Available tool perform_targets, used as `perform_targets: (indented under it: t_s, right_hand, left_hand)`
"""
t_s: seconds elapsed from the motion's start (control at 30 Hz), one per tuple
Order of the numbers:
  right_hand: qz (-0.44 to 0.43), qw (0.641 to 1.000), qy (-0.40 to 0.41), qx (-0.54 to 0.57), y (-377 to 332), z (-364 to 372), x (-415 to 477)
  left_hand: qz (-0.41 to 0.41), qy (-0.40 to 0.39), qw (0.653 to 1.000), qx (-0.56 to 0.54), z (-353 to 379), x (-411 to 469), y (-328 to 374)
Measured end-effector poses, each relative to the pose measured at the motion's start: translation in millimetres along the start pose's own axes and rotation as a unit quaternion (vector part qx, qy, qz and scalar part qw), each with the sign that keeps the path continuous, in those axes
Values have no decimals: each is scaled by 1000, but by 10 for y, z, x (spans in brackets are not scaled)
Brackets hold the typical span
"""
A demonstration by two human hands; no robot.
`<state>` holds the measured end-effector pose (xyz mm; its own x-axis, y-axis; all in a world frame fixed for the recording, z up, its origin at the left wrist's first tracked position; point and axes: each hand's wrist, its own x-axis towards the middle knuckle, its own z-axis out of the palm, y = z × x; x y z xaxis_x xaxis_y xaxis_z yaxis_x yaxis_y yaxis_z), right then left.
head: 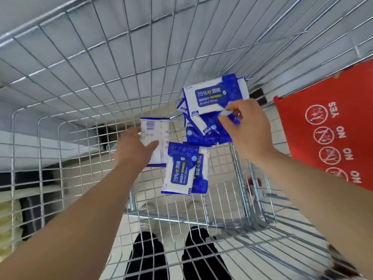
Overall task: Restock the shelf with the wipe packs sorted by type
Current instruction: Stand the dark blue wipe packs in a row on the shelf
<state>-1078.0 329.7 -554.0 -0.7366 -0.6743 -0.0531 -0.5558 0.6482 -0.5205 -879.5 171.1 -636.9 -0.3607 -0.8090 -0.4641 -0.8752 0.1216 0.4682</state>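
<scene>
Two hands reach into the wire cart (80,110) at mid-frame — the left hand (134,147) grips a wipe pack (156,134) turned barcode-side up, thumb across it, and the right hand (247,128) pinches the lower edge of a face-up alcohol pack (212,93). Just below centre, other packs (177,174) lie on the cart's floor.

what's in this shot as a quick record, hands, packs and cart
left hand: grips one pack
barcode-side pack: white back showing, held above the cart floor
right hand: pinches a bunch of packs
bunch of packs: blue and white, top label reads 75% Alcohol Wipes
two loose packs: overlapping on the cart floor, labels up
cart: wire mesh, both arms reaching in
red flap: at the right, YES and NO signs
</scene>
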Motion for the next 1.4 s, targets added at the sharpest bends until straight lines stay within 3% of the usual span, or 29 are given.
perform_targets:
  t_s: [0.13,0.27,0.37,0.43,0.57,0.73,0.93,1.07,1.2,1.4]
  right_hand:
    - [56,998,-32,18,70,73,466]
    - [113,986,-46,111,78,98,625]
    - [74,985,-127,93,61,29,539]
    - [41,980,-170,92,105,-23,447]
    - [40,992,-75,98,290,-117,476]
    - [90,988,-103,69,314,-30,615]
    - [108,988,-48,98,195,15,667]
    - [112,973,-74,188,205,-59,478]
    - [148,953,-130,231,218,-209,98]
    - [167,955,-209,131,331,-235,-362]
  left_hand:
    - [50,39,996,-55,-3,14,308]
    - [72,-19,979,-190,-43,-13,747]
    - [52,-73,961,-262,-37,4,1009]
    - [48,-108,965,-235,-9,10,1070]
    - [40,-123,968,-214,15,-9,963]
    - [2,-101,962,-253,-42,19,712]
    - [-34,-122,942,-311,-91,-32,559]
    - [-50,-124,929,-346,-201,-149,542]
    - [-43,-154,952,-262,-319,-364,374]
    - [-76,-261,942,-198,-323,-592,118]
